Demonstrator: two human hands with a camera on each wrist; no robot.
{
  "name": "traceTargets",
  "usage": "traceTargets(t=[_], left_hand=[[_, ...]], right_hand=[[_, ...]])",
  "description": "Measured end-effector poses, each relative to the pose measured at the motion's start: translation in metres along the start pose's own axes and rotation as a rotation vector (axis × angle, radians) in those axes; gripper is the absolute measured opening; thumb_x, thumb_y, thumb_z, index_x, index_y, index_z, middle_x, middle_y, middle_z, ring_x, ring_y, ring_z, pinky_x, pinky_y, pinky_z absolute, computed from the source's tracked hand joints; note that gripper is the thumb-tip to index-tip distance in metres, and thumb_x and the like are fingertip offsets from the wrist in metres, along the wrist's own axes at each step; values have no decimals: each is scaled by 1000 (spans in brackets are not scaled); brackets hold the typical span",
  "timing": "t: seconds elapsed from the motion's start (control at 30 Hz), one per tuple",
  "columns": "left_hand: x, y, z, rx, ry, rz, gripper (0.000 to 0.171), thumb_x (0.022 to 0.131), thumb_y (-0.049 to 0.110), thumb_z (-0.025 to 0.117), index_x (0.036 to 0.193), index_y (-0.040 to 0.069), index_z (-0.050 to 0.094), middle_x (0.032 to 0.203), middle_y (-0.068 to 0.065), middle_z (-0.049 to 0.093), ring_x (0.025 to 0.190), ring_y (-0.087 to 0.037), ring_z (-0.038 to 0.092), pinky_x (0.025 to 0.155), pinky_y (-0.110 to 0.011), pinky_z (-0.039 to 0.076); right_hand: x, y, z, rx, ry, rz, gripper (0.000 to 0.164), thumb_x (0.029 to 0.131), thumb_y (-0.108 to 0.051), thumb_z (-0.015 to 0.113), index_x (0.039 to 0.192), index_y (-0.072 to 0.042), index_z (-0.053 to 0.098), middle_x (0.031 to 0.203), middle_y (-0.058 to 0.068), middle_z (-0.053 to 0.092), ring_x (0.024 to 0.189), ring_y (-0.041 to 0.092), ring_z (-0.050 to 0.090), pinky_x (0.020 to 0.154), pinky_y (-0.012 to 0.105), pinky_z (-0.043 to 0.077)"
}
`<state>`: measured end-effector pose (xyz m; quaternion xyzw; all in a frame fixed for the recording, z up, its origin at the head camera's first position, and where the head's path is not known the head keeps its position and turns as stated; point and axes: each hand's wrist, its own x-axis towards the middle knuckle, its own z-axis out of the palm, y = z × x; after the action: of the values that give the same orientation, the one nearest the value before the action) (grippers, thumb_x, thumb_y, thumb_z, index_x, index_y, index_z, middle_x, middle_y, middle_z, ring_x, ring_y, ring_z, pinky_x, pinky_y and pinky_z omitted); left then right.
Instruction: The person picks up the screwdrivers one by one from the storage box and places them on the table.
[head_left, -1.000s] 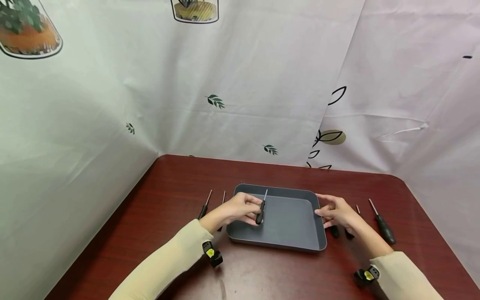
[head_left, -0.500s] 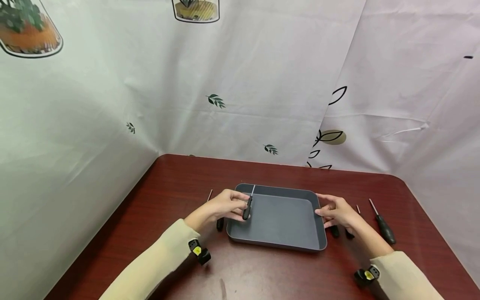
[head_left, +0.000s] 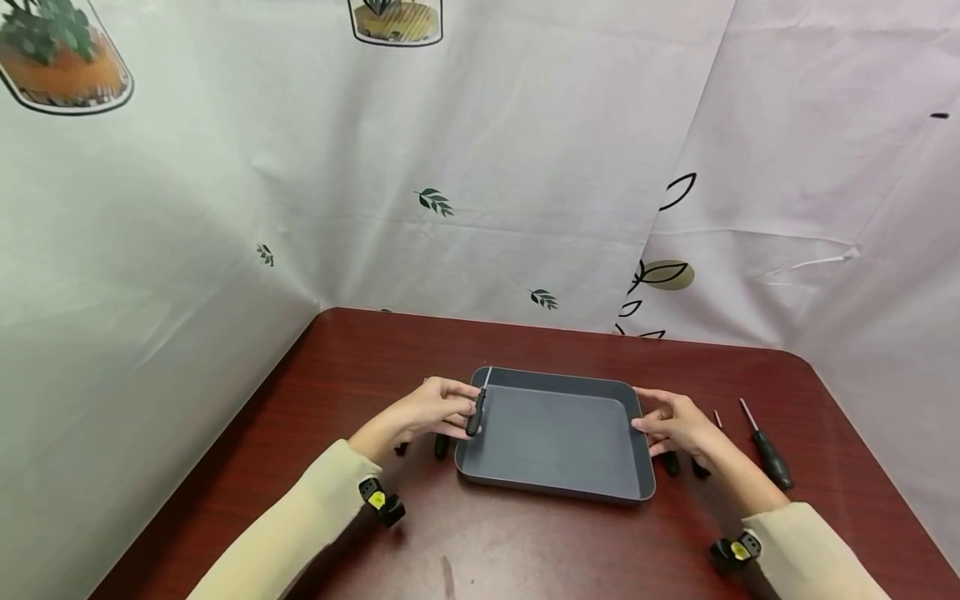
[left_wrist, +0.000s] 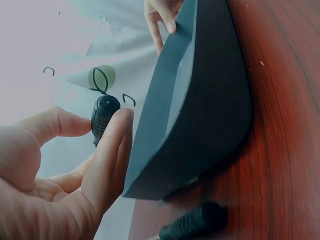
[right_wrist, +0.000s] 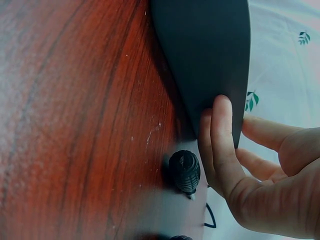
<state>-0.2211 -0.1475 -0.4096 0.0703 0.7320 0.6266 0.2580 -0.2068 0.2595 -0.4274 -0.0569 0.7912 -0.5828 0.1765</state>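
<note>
Between its thumb and fingers, my left hand (head_left: 427,412) pinches a small black-handled screwdriver (head_left: 476,417), shaft pointing away and slightly up, at the left rim of a dark grey rectangular tray (head_left: 558,437). In the left wrist view the butt of the screwdriver's handle (left_wrist: 105,114) faces the camera, apart from the tray's outer wall (left_wrist: 215,95). My right hand (head_left: 675,427) holds the tray's right wall, thumb over the rim and fingers against the outside (right_wrist: 210,55). The tray stands flat on the table with no object inside it.
Left of the tray lie two black screwdriver handles (head_left: 442,447), partly hidden by my left hand. Right of it are a large screwdriver (head_left: 771,458) and two smaller ones (head_left: 671,463) partly under my right hand. White cloth walls (head_left: 480,167) enclose the reddish-brown table (head_left: 375,350).
My left hand has moved leftward with the screwdriver, from over the tray's interior to its left rim. My right hand and the tray have stayed in place.
</note>
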Motion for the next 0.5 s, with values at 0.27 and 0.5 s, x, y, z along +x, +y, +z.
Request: traceTargets(t=[0.27,0.5], left_hand=[[-4,-3,-13,-2,-19,14,45,97,3,56,139,-12,47,115,-25,65,89,-24,71,77,-39,63],[-12,-6,-29,-7,16,30,46,97,2,52,140,-12,45,119,-25,64,91,-23,71,79,-40,63]], right_hand=[[0,0,-1,2,3,5,73,94,1,66,152,11,22,89,17,70,72,26,70,63,41,64],[0,-1,0,0,0,3,73,94,1,66,152,11,22,88,18,70,71,26,70,63,41,64]])
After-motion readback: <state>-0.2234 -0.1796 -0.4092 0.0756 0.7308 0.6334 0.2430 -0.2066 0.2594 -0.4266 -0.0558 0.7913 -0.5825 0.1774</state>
